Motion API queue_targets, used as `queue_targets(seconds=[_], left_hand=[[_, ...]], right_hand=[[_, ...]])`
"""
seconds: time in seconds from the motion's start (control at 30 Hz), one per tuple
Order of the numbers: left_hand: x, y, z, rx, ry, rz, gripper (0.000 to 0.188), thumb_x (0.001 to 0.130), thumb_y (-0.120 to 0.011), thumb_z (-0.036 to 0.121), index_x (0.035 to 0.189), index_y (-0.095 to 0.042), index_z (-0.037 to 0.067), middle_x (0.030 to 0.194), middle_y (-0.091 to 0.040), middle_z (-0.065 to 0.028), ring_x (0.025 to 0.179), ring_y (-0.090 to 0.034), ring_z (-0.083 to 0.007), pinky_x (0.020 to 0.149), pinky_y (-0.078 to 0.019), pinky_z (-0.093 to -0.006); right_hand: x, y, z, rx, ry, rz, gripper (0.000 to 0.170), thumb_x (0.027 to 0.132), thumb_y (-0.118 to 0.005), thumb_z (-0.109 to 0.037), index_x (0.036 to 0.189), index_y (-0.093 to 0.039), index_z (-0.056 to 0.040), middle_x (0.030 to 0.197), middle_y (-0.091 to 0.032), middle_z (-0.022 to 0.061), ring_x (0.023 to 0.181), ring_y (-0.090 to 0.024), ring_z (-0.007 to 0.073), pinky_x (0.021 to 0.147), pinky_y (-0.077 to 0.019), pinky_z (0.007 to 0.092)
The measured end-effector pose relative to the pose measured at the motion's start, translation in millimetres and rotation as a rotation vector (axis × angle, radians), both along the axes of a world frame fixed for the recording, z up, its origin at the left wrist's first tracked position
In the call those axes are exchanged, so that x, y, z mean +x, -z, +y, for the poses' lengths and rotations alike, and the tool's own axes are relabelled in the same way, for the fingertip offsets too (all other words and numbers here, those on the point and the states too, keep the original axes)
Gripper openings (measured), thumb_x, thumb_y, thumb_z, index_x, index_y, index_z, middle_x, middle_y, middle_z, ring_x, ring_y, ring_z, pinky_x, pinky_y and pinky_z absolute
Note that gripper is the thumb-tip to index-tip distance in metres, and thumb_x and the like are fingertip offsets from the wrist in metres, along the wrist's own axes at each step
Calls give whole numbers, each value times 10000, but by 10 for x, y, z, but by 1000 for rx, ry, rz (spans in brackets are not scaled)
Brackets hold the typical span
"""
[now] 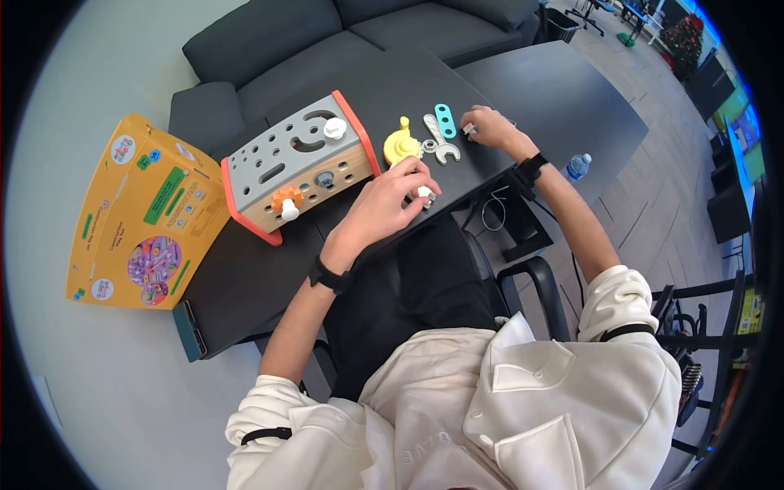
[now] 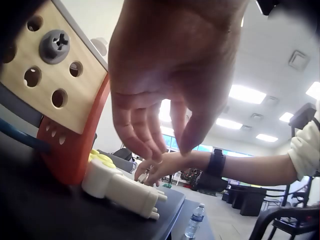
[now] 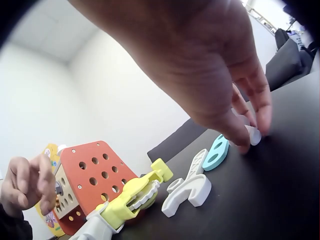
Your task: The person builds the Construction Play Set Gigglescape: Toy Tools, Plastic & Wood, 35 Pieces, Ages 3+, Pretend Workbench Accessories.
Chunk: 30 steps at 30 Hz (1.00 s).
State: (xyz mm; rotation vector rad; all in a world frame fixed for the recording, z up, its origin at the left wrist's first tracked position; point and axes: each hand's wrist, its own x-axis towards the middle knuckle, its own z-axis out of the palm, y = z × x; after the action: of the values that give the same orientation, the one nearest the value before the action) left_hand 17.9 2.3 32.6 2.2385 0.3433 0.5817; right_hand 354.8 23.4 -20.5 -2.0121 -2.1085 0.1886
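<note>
My right hand [image 1: 490, 128] reaches down to the dark tabletop. It pinches a small white piece with a round end [image 3: 255, 135] between thumb and fingers. My left hand [image 1: 382, 200], fingers loosely bent and holding nothing, hovers over the white pronged end [image 2: 131, 195] of a yellow-and-white toy tool [image 3: 137, 194]. That tool lies on the table and shows a white toothed wheel in its yellow body. Between the tool and my right hand lie a white toy wrench [image 1: 446, 150], a small white nut [image 1: 429, 146] and a teal strip with holes [image 1: 445, 121].
A grey, wood and red toy workbench [image 1: 273, 174] stands left of the hands, fitted with an orange gear [image 1: 285, 198] and a grey screw [image 1: 325, 179]. Beyond it leans a yellow box [image 1: 122, 212]. A water bottle [image 1: 578, 167] stands at the right.
</note>
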Motion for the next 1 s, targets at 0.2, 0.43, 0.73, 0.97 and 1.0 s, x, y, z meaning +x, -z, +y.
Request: queue_targets(seconds=[0.2, 0.43, 0.73, 0.97, 1.0], left_hand=[[8, 225, 90, 210, -184, 267, 339, 901, -691, 115, 1239, -673, 107, 1185, -588, -49, 785, -676, -163, 739, -557, -345], [63, 382, 175, 276, -261, 322, 446, 874, -775, 270, 1268, -670, 90, 1408, -547, -88, 857, -727, -227, 809, -576, -392], [202, 387, 139, 355, -249, 372, 424, 828, -810, 407, 1107, -728, 97, 1517, -436, -237, 951, -719, -389, 897, -567, -457], [254, 455, 66, 330, -440, 380, 411, 780, -864, 362, 892, -674, 15, 1360, -480, -288, 845, -722, -428, 776, -605, -468], [262, 461, 52, 331, -445, 379, 411, 780, -864, 362, 892, -674, 15, 1360, -480, -288, 845, -722, -428, 776, -605, -468]], right_hand=[[141, 98, 90, -9, -28, 90, 376, 732, -895, -180, 1037, -718, -49, 913, -732, 116, 890, -725, 300, 782, -580, 402], [86, 83, 55, -179, 113, 291, 536, 746, -923, -305, 1070, -625, 2, 846, -721, 116, 633, -701, 213, 585, -559, 314], [18, 196, 104, -154, 122, 107, 797, 643, -933, -533, 1149, -611, -8, 1084, -704, 211, 1068, -667, 388, 895, -538, 445], [91, 302, 125, -133, 115, 166, 755, 651, -941, -513, 1119, -603, -24, 1042, -676, 190, 998, -656, 350, 859, -529, 421], [99, 307, 134, -149, 117, 183, 756, 652, -940, -514, 1119, -605, -24, 1039, -674, 189, 998, -655, 349, 859, -529, 420]])
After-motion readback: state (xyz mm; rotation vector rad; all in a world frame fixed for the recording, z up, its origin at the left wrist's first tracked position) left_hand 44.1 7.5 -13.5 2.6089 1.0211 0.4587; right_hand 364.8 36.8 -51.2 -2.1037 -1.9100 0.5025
